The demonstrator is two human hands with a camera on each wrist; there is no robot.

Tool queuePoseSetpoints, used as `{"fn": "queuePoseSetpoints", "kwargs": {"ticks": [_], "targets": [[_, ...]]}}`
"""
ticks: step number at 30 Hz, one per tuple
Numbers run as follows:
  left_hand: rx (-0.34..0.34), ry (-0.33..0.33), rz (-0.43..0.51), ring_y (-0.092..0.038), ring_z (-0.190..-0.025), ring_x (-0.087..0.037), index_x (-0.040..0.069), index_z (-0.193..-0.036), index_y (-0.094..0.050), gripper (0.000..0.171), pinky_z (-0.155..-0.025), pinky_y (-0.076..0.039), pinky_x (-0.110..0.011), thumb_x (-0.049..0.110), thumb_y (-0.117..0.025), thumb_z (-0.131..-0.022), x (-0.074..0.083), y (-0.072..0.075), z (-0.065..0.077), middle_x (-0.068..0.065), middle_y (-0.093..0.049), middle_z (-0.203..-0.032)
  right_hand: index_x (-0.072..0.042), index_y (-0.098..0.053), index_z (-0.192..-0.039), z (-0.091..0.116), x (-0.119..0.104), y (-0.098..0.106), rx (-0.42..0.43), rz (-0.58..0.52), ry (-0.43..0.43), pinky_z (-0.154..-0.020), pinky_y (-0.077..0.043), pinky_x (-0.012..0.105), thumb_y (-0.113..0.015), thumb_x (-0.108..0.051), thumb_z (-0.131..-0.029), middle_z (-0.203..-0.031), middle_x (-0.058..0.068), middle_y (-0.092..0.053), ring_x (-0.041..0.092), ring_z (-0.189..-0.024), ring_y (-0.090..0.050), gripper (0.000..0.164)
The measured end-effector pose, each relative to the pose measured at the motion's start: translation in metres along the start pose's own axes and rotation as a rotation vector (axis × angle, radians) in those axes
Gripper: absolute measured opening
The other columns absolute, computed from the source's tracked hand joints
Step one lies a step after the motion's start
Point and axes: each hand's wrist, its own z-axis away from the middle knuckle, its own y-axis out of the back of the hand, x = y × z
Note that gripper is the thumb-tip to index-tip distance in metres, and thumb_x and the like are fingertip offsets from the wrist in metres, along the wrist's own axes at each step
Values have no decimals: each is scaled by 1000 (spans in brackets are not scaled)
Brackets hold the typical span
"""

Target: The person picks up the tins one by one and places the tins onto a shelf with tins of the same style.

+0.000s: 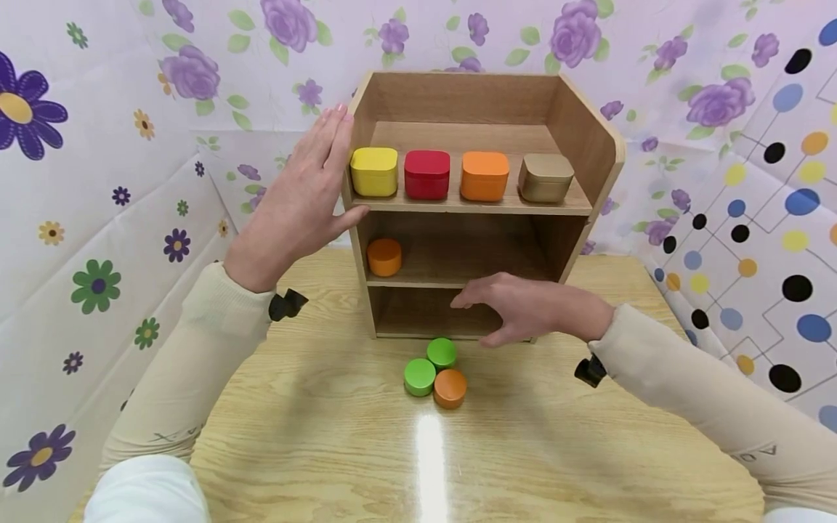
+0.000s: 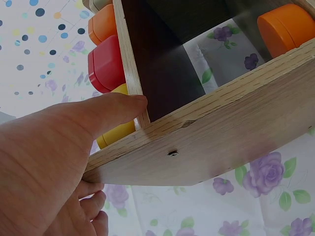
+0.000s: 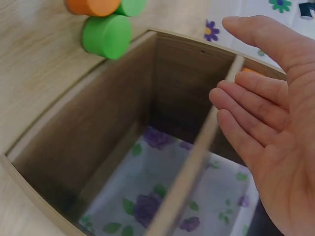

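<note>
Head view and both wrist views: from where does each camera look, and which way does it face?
Head: worn on the head, facing forward and down at the wooden shelf unit; left hand, right hand and cream sleeves show.
Left wrist: on that wrist, facing the unit's side panel; left hand shows.
Right wrist: on that wrist, facing the bottom compartment; right hand shows.
Shared by head and left wrist: the red box.

You faced a pale back wall printed with purple roses, between a white, flower-patterned left wall and a dotted right wall, over a wood-grain table reflecting a bright strip of light.
</note>
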Motion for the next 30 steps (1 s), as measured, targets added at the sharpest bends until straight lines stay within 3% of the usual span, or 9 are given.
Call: {"fn": "queuePoseSetpoints", "kwargs": {"ticks": [15, 24, 30], "targets": [[3, 0, -11, -10, -167, -36, -4, -167, -10, 109, -138, -7, -42, 28, -83, -93, 0, 1, 0, -22, -11, -177, -1, -63, -142, -28, 26, -54, -9, 10, 13, -108, -58, 43, -85, -22, -89, -140, 14, -67, 28, -128, -67, 61], [-31, 34, -82, -12, -166, -36, -1, -168, -8, 110, -137, -13, -53, 36, -80, -94, 3, 4, 0, -19, -9, -178, -1, -59, -147, -36, 36, -73, -25, 7, -47, -112, -56, 45, -83, -22, -91, -146, 17, -63, 31, -134, -63, 64], [-41, 41, -98, -12, -166, -36, -2, -168, -9, 110, -137, -12, -53, 37, -80, -94, 5, 6, 0, -20, -8, -178, -1, -57, -148, -42, 43, -87, -47, -28, -71, -113, -55, 44, -82, -23, -92, -147, 16, -62, 30, -135, -62, 65]]}}
